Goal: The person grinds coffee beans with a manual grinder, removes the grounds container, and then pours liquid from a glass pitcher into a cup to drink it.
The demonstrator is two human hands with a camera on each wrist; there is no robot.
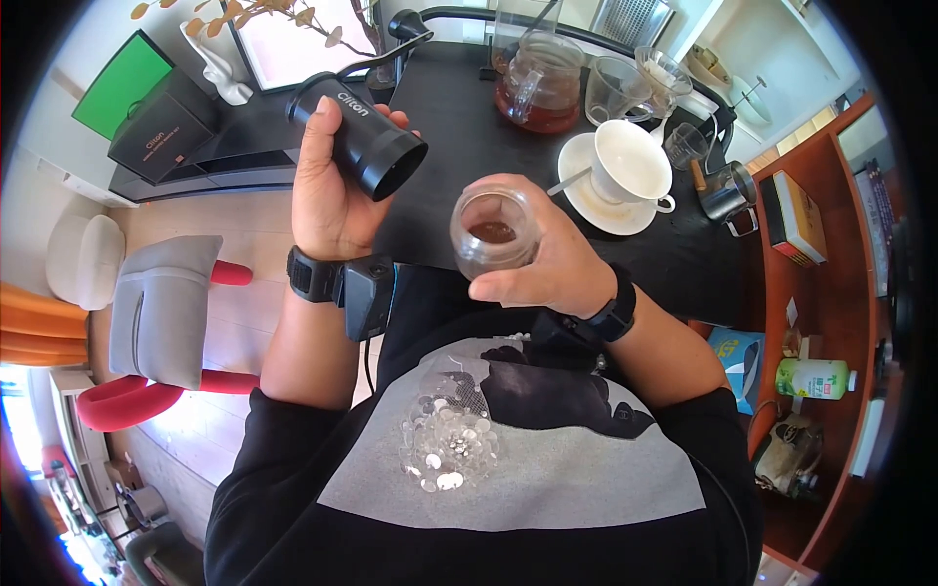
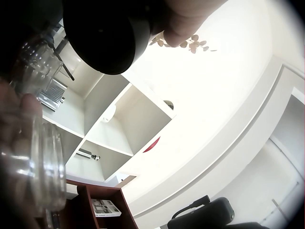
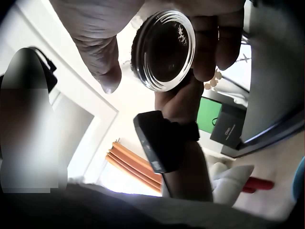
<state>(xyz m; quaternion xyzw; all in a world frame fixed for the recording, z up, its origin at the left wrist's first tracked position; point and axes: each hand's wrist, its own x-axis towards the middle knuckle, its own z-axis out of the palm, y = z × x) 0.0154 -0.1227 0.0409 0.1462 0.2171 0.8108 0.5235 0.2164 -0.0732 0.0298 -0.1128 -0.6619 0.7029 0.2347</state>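
My left hand (image 1: 337, 190) grips a black hand coffee grinder (image 1: 357, 132) tilted, its round lower end facing down and to the right. The grinder's crank handle (image 1: 386, 59) sticks out at the top. Fingers of my right hand (image 1: 557, 254) hold a clear glass jar (image 1: 476, 256) with its open mouth up. Brown coffee grounds (image 1: 491, 231) lie inside it. From below, the right wrist view shows the jar's round base, dark with grounds. Grinder and jar are apart, side by side over the table's near edge.
On the black table (image 1: 440, 127) stand a glass pot of reddish-brown liquid (image 1: 539, 88), a glass cup (image 1: 616, 88), a white cup (image 1: 635, 161) on a saucer (image 1: 606, 217), and a metal pitcher (image 1: 728, 190). A black box (image 1: 161, 137) sits left; a wooden shelf (image 1: 831, 283) borders the right.
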